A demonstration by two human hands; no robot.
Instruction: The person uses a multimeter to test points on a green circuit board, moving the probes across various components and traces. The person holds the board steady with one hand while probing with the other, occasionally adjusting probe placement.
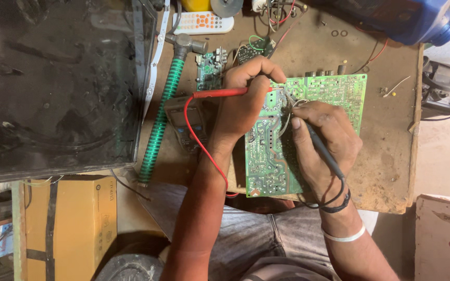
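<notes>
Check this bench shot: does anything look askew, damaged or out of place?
Mostly clutter. A hammer with a green spiral-wrapped handle lies among the electronics, by the small circuit board. The large green circuit board overhangs the table edge toward the lap.

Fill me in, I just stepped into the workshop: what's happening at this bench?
A person holds a red probe in the left hand and a black probe in the right hand, both tips on a green circuit board lying on the brown workbench. A meter and a hammer lie alongside.

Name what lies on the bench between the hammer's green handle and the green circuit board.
In the head view, a dark meter lies between the hammer and circuit board, with the left hand and red probe above it.
</notes>
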